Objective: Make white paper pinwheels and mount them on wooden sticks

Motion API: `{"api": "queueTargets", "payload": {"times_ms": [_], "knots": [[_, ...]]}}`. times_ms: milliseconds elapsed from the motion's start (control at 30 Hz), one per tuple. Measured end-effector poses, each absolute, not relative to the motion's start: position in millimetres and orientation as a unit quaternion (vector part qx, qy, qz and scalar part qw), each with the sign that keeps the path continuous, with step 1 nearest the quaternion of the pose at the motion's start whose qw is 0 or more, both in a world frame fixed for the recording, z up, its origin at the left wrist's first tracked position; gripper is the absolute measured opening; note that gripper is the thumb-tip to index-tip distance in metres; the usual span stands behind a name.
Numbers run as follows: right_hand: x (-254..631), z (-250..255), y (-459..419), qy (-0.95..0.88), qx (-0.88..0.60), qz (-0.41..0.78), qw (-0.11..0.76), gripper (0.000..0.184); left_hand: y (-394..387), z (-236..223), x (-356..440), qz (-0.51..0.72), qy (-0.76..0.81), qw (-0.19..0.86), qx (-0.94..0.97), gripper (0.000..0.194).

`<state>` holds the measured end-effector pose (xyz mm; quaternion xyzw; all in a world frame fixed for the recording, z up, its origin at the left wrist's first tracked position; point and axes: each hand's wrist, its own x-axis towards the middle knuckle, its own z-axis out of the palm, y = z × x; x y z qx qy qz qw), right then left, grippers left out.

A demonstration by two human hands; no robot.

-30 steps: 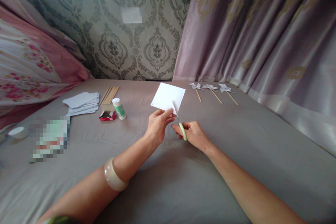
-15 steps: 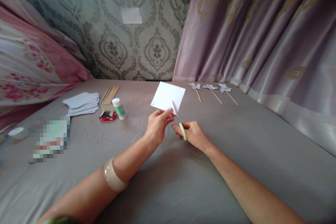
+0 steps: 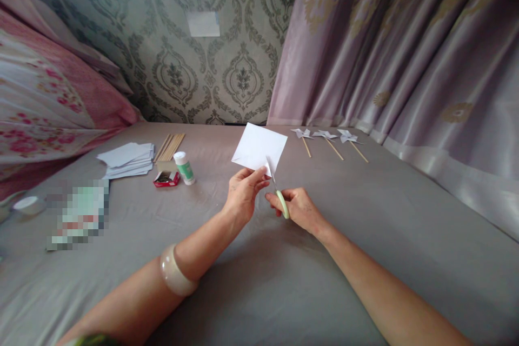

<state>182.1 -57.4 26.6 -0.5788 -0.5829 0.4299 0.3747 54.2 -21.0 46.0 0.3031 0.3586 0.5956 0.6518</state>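
Note:
A white square of paper (image 3: 259, 145) is held up off the cloth, tilted, its lower corner pinched between the thumb and fingers of my left hand (image 3: 243, 192). My right hand (image 3: 298, 205) grips a pair of scissors (image 3: 283, 204) by the pale green handles. The scissor blades reach the paper's lower right part, close to my left thumb. One blade shows over the face of the sheet; the other is hidden. A short cut or crease marks the paper's left corner.
Left of my hands are a stack of white paper (image 3: 127, 159), wooden sticks (image 3: 170, 147), a red box (image 3: 166, 179) of small dark pieces and a white-green glue stick (image 3: 185, 167). Paper pinwheels (image 3: 324, 135) on sticks lie far right. A blurred packet (image 3: 83, 213) lies left.
The paper has shifted and tilted very slightly, its top corner a little higher. Both hands keep nearly the same place, still holding the paper and the scissors.

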Motion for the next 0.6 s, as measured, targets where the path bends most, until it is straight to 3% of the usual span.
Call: {"api": "queueTargets", "payload": {"times_ms": [600], "knots": [[183.6,23.3,-56.5,-0.591,-0.588,0.407,0.372,0.042,-19.4,43.8,53.5,0.598,0.358,0.649,0.304,0.02]]}}
